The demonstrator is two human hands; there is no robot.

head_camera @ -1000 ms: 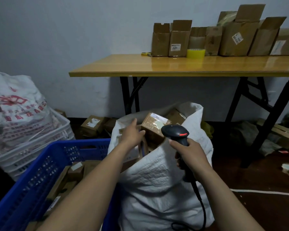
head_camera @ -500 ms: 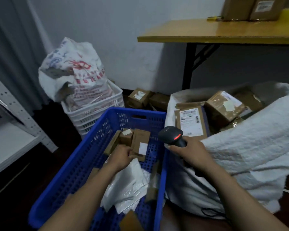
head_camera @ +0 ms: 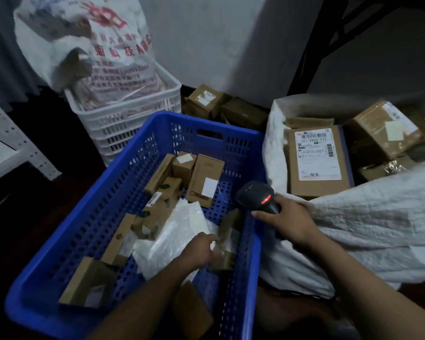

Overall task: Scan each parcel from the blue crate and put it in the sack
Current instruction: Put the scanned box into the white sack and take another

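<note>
The left hand (head_camera: 200,249) lies on a small parcel (head_camera: 225,257) under its fingertips (head_camera: 212,239) in the blue crate (head_camera: 96,217); blur hides any grip. Best to pinch it firmly, label toward the scanner (head_camera: 254,196) clasped by the right hand (head_camera: 290,222) beside the sack (head_camera: 366,222).

A small parcel sorting room: cardboard parcels (head_camera: 319,165) with shipping labels, plastic crates (head_camera: 123,119), a woven sack (head_camera: 368,224).
</note>
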